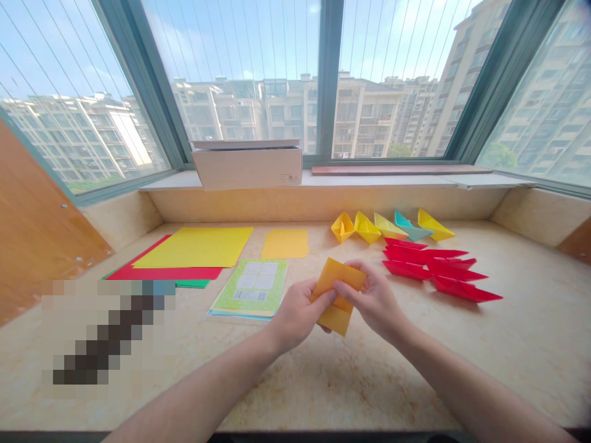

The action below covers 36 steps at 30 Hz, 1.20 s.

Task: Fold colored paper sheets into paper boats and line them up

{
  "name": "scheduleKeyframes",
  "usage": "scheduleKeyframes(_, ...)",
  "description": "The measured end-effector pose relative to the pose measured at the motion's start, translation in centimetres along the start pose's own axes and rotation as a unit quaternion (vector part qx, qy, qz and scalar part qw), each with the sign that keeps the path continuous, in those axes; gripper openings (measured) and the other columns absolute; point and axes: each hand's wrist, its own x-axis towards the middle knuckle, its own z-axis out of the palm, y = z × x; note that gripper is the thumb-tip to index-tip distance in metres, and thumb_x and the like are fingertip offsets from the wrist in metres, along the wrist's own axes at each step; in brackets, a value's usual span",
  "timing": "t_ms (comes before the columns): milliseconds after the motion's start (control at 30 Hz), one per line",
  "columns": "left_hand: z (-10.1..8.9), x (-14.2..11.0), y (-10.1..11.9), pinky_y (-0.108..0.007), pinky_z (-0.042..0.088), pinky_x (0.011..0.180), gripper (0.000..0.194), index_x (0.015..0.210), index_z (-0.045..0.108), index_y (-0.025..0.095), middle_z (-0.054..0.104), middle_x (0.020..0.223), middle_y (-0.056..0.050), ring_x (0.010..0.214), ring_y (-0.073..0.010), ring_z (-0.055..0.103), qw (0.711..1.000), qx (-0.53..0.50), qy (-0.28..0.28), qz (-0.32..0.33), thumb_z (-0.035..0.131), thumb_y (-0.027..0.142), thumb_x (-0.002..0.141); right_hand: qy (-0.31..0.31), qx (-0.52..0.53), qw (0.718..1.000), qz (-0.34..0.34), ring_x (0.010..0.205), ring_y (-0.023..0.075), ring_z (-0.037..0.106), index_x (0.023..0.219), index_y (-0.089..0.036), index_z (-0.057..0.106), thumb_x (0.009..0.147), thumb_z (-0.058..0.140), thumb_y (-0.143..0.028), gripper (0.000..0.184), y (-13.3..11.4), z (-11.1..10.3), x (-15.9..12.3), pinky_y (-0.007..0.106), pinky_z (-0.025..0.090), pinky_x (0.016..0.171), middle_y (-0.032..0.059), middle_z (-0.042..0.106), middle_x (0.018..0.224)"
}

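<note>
A folded orange-yellow sheet of paper (340, 277) is held up above the counter between both hands. My left hand (302, 311) grips its left side, thumb pressed on the front face and fingers mostly hidden behind. On the upper right, my right hand (372, 295) pinches the same paper, its thumb meeting the fold near the other thumb. Beyond the right hand lie several red folded paper boats (455, 288). Farther back stands a row of yellow, orange and blue paper boats, among them an orange one (342, 229).
Left of the hands lies a packet of coloured paper (252, 289) in clear wrapping. Behind it are orange square sheets (285, 243), large yellow sheets (194, 247) and red sheets (210, 273). A white box (249, 169) sits on the window ledge. A blurred patch covers the counter's left.
</note>
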Motion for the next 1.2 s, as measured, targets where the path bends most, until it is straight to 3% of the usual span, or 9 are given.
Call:
scheduleKeyframes(167,0.1,-0.1,0.1,-0.022,0.051,0.045,0.037,0.094,0.064,0.012,0.063,0.074,-0.003,0.056,-0.0133,0.061,1.0,0.01,0.0,0.002,0.067,0.047,0.083,-0.064,0.189,0.974,0.11,0.078,0.0217,0.068,0.111,-0.024,0.053,0.075,0.076,-0.042,0.046,-0.8,0.2,-0.1,0.034,0.056,0.067,0.0033,0.069,0.093)
scheduleKeyframes(267,0.0,-0.2,0.0,-0.022,0.051,0.044,0.036,0.093,0.064,0.012,0.062,0.073,-0.002,0.055,-0.0128,0.06,1.0,0.02,0.0,0.006,0.066,0.047,0.084,-0.126,0.218,0.958,0.141,0.079,0.0233,0.069,0.112,-0.022,0.056,0.08,0.07,-0.046,0.043,-0.7,0.4,-0.4,0.035,0.056,0.064,0.0066,0.069,0.098)
scheduleKeyframes(333,0.0,-0.2,-0.2,-0.023,0.052,0.043,0.036,0.091,0.064,0.012,0.062,0.072,-0.002,0.055,-0.0132,0.061,0.999,0.031,0.007,0.0,0.066,0.047,0.083,-0.158,0.197,0.956,0.151,0.072,0.0223,0.068,0.101,-0.018,0.061,0.082,0.068,-0.05,0.037,-0.5,0.4,-0.4,0.035,0.056,0.061,0.0075,0.069,0.092)
scheduleKeyframes(433,-0.1,-0.1,-0.6,-0.023,0.053,0.043,0.034,0.09,0.063,0.012,0.063,0.074,-0.003,0.056,-0.0142,0.062,0.998,0.05,0.02,-0.018,0.071,0.044,0.079,-0.127,0.133,0.976,0.117,0.069,0.0194,0.064,0.086,-0.016,0.065,0.08,0.071,-0.048,0.032,-0.1,0.3,-0.3,0.032,0.054,0.064,0.0052,0.068,0.081)
scheduleKeyframes(533,-0.2,0.1,-0.8,-0.023,0.053,0.044,0.034,0.089,0.064,0.012,0.065,0.075,-0.004,0.058,-0.0151,0.063,0.998,0.054,0.016,-0.027,0.073,0.043,0.077,-0.089,0.041,0.995,0.033,0.072,0.0186,0.061,0.081,-0.018,0.068,0.084,0.068,-0.044,0.026,0.2,0.3,-0.2,0.03,0.051,0.065,0.0038,0.065,0.081)
scheduleKeyframes(667,-0.3,0.3,-0.7,-0.022,0.052,0.045,0.036,0.088,0.065,0.012,0.065,0.073,-0.004,0.058,-0.0152,0.064,0.998,0.052,0.002,-0.027,0.071,0.047,0.078,-0.063,-0.076,0.993,-0.061,0.076,0.0193,0.06,0.077,-0.02,0.07,0.09,0.06,-0.039,0.025,0.2,0.4,-0.2,0.029,0.048,0.067,0.0046,0.063,0.084)
scheduleKeyframes(1000,-0.3,0.3,-1.4,-0.024,0.052,0.045,0.026,0.086,0.064,0.013,0.064,0.073,-0.003,0.058,-0.0153,0.063,0.996,0.088,0.002,-0.023,0.068,0.038,0.08,-0.044,0.007,0.998,0.037,0.061,0.0153,0.055,0.076,-0.018,0.063,0.081,0.069,-0.042,0.026,0.3,0.9,-0.3,0.026,0.044,0.055,0.0,0.062,0.069)
scheduleKeyframes(1200,-0.1,0.2,-1.6,-0.021,0.049,0.045,0.025,0.085,0.066,0.013,0.064,0.071,-0.002,0.055,-0.0131,0.061,0.996,0.079,0.008,-0.029,0.07,0.036,0.078,-0.02,-0.047,0.999,-0.008,0.061,0.0151,0.054,0.07,-0.018,0.067,0.082,0.07,-0.041,0.027,0.7,0.8,-0.3,0.026,0.043,0.055,0.0003,0.06,0.066)
